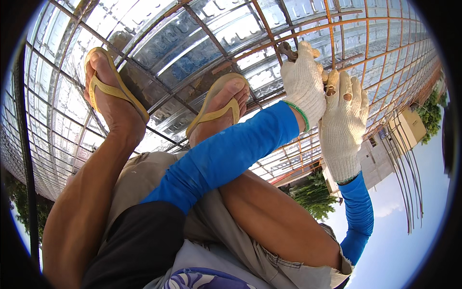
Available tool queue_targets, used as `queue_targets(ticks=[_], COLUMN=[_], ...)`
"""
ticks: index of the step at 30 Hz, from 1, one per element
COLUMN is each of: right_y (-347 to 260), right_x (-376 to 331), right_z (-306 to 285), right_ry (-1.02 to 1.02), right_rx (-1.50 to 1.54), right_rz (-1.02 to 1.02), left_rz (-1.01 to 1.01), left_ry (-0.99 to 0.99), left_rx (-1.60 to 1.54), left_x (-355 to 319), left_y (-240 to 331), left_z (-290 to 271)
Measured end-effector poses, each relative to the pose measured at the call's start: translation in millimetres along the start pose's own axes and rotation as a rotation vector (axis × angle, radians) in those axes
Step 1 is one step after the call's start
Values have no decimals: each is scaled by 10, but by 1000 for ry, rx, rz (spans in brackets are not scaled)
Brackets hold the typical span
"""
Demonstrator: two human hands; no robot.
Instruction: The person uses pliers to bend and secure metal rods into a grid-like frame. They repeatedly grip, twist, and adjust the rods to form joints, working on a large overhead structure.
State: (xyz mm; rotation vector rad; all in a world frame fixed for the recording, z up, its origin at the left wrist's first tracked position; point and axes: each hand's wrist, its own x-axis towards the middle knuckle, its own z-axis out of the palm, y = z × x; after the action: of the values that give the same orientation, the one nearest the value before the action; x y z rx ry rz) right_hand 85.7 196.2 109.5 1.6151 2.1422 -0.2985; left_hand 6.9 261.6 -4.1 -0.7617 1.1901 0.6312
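Observation:
My left hand (304,82), in a cream knit glove with a green cuff edge, closes around what looks like rusty pincers (287,51). Their dark curved head sticks out past my fingers beside a crossing of the steel bars; the handles are hidden in the glove. Right beside it is my right hand (342,123), in a matching glove with worn holes at the fingers. Its fingers stretch out over the rebar mesh (332,24), with nothing visible in them. Blue sleeves (231,144) cover both my forearms.
My feet in yellow flip-flops (118,91) stand on the bars, above shiny metal decking (192,58). Several upright bars (404,168) rise at the right, near a pale building (380,159). Thin loose wires (84,86) lie beside my left foot.

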Motion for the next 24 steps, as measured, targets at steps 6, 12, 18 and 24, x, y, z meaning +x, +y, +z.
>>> queue_targets(ticks=[6,12,18,24], right_y=[297,275,259,28], right_x=[44,430,394,99], right_z=[512,106,110,40], right_ry=[-94,-913,-913,-403], right_rx=[286,1335,1190,352], right_rz=[-7,713,664,286], left_rz=[55,-69,-40,-10], left_ry=[6,-259,-363,-145], left_rx=[125,71,116,22], left_x=[-47,9,97,-16], left_y=[-73,57,36,35], left_z=[-93,-439,-422,-181])
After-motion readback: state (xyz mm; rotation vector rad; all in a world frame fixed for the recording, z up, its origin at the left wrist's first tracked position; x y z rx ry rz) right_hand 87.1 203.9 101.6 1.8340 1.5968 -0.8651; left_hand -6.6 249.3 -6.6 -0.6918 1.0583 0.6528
